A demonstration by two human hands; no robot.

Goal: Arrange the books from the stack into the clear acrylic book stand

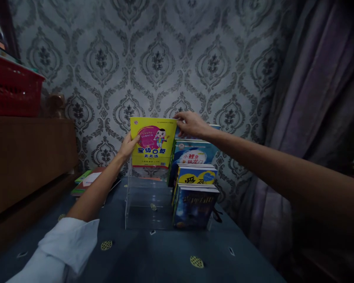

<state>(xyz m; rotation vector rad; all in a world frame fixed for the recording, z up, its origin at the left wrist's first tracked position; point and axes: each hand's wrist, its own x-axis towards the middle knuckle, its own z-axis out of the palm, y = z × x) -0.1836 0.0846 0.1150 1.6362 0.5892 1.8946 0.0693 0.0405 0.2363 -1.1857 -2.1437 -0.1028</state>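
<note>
A yellow workbook (149, 157) with a pink circle and a cartoon child stands upright at the back left of a clear acrylic book rack (128, 204). My left hand (129, 145) grips its left edge, thumb across the front cover. At its upper right corner, my right hand (190, 124) has its fingers closed on the top edge; part of the grip is hidden. Below my right hand, the rack's right side holds tiered books: a light blue book (194, 151), a yellow and blue book (197, 175), and a dark blue book (194, 208) in front.
Several books (88, 181) lie stacked flat at the left, partly behind my left forearm. The rack stands on a dark blue patterned cloth (153, 255). A red basket (13, 86) sits on a brown wooden cabinet (29, 157). Curtains (297, 118) hang at the right, patterned wallpaper behind.
</note>
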